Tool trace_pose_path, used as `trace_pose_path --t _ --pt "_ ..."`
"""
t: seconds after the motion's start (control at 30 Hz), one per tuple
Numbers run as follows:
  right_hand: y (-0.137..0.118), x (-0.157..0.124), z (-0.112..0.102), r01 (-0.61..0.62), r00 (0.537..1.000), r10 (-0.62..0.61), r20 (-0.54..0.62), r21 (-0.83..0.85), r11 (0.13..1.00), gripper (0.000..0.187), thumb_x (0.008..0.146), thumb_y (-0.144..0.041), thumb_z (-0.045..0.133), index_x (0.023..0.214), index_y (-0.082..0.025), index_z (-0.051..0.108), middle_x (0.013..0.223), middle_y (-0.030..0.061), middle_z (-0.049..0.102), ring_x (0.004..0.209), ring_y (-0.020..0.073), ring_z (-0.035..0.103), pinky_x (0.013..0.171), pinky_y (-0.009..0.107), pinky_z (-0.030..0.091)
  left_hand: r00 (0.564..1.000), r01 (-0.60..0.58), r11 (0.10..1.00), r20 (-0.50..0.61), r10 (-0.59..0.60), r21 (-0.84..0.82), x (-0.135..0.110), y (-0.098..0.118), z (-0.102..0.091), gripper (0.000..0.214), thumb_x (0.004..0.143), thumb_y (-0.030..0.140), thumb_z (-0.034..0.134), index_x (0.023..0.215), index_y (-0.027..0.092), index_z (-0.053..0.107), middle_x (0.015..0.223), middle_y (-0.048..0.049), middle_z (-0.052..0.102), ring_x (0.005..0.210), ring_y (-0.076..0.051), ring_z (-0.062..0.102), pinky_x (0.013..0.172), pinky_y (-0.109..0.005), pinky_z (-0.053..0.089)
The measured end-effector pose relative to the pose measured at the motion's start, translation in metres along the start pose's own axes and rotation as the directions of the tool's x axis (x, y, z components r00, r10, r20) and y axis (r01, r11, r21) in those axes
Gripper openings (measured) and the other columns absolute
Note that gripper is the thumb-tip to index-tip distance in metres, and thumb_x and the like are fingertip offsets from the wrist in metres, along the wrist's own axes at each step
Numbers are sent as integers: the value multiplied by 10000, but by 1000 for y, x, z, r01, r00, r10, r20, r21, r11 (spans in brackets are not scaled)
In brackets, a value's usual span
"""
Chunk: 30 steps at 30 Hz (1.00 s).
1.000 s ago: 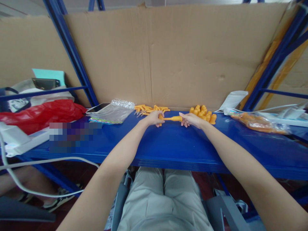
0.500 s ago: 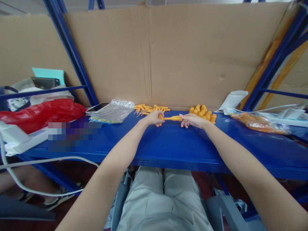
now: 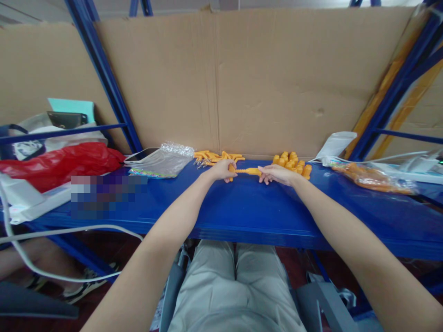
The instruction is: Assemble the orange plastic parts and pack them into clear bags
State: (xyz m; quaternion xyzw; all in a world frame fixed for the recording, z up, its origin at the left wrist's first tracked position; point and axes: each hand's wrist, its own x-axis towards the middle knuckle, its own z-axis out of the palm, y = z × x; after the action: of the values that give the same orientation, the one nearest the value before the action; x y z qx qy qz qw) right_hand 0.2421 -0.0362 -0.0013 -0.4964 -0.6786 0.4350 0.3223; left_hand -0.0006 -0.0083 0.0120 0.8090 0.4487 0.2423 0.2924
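An orange plastic rod-shaped piece (image 3: 248, 171) lies across the blue shelf (image 3: 242, 207) between my two hands. My left hand (image 3: 221, 169) is closed round its left end. My right hand (image 3: 275, 173) pinches its right end. Behind my left hand lies a pile of thin orange pieces with small metal chains (image 3: 212, 157). Behind my right hand stands a cluster of short orange caps (image 3: 293, 163).
Clear plastic bags (image 3: 161, 160) lie left of the orange pieces, a red bag (image 3: 58, 163) further left. A bag of orange parts (image 3: 374, 177) and a white pouch (image 3: 334, 144) lie at the right. Cardboard (image 3: 242, 78) backs the shelf. A white cable (image 3: 51, 230) hangs at lower left.
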Motion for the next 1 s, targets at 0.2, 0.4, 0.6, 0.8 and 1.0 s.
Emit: trace_pose_path --t 0.2,0.4,0.6,0.8,1.0 --pt "-5 1 4 -42 999 40 -28 -53 998 587 854 -705 444 686 -157 571 549 71 625 430 102 500 413 241 308 1000 -5 1000 -1 5 -9 1 -3 -1 251 762 88 706 927 137 523 488 74 561 396 -93 590 390 -135 439" --pt "-1 1 1 22 999 -24 -25 -52 998 421 774 -512 710 1006 -182 592 785 41 704 539 101 571 470 216 331 1000 2 1000 -6 -2 -14 2 -3 0 264 753 82 717 925 136 523 500 71 563 386 -81 574 385 -130 437" --pt "0 2 2 36 998 -40 -43 -91 995 458 833 -593 594 734 -146 612 695 72 687 504 90 518 483 233 344 1000 -20 999 -5 20 -27 0 0 0 255 761 80 705 927 134 520 518 68 568 390 -79 573 395 -136 452" --pt "-6 -1 6 -5 999 1 -47 -102 995 562 852 -659 509 614 -155 580 557 66 640 446 92 488 449 238 336 1000 -3 1000 -14 3 16 -3 5 0 233 776 86 688 933 131 523 519 53 577 393 -93 577 410 -161 465" --pt "-4 2 6 -7 999 1 -47 -125 992 612 864 -697 432 608 -161 577 501 56 607 412 90 468 412 231 324 1000 -4 1000 -15 4 28 -2 3 0 252 771 108 694 967 126 537 552 36 605 412 -100 590 442 -183 496"
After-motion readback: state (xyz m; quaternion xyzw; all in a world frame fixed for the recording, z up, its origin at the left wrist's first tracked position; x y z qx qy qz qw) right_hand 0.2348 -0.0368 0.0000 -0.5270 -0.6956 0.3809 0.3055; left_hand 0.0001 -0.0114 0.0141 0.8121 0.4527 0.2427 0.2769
